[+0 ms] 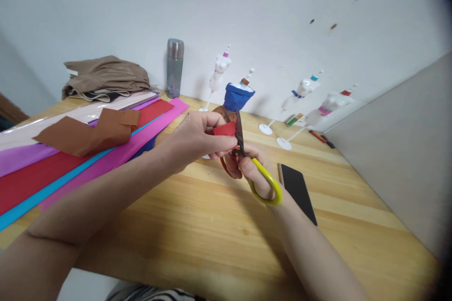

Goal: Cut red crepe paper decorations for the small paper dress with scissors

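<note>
Between the thumb and fingers of my left hand point(197, 138) is a small red piece of paper or thin fabric point(225, 129); I cannot tell which. My right hand point(259, 176) grips yellow-handled scissors point(271, 183), thumb through the yellow loop. Their dark blades point up and away, right against the red piece. Just behind the hands stands a mini dress form in a blue top point(239, 97) with brown material below it. My hands hide its lower part.
Coloured sheets point(151, 122) and a brown piece point(88, 131) lie left, near folded brown cloth point(109, 75). A thermos point(175, 68) and another small dress form point(219, 70) stand behind; two more point(304, 88) stand right. A black phone point(298, 190) lies beside my right wrist.
</note>
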Motion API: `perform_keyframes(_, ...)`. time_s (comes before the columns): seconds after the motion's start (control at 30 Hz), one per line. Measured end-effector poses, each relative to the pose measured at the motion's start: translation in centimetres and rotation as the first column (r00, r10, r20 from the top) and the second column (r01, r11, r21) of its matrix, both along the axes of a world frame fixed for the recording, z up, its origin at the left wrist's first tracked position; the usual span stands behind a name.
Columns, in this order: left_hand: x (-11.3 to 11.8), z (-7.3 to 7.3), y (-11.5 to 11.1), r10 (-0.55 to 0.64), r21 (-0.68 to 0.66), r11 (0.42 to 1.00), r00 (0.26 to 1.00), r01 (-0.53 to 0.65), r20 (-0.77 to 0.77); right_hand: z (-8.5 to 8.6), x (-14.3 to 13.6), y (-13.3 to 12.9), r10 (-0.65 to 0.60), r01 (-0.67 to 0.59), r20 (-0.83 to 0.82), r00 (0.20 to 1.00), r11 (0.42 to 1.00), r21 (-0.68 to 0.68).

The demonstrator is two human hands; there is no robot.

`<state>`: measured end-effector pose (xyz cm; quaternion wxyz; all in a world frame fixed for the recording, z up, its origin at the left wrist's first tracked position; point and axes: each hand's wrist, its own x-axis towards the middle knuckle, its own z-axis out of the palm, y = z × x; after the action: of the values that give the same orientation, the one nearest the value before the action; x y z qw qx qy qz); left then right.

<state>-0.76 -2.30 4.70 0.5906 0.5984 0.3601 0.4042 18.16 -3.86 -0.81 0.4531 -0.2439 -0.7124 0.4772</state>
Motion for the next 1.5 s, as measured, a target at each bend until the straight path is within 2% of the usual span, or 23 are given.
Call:
perform_keyframes(0.33,-0.08,-0.18,0.2,0.007,0.004,1.0,1.0,-0.007,0.024,-0.48,0.35,0.15,-0.073,0.074,0.071,0.995,0.997,-0.016)
perform_keyframes(1.0,-0.14,-0.1,0.14,-0.002,0.008,1.0,0.999,0.002,0.033,-0.39,0.11,0.04,-0.054,0.054,0.035,0.998,0.998,-0.017)
perform_keyframes(1.17,-0.15,-0.18,0.18,-0.006,0.0,1.0,0.999,0.006,0.038,-0.31,0.09,-0.02,-0.076,0.079,0.059,0.995,0.995,-0.053)
perform_keyframes(1.5,-0.26,-0.01,0.35,-0.016,0.003,1.0,0.998,0.016,0.053,-0.48,0.35,0.09,-0.041,0.042,0.018,0.999,0.998,-0.046)
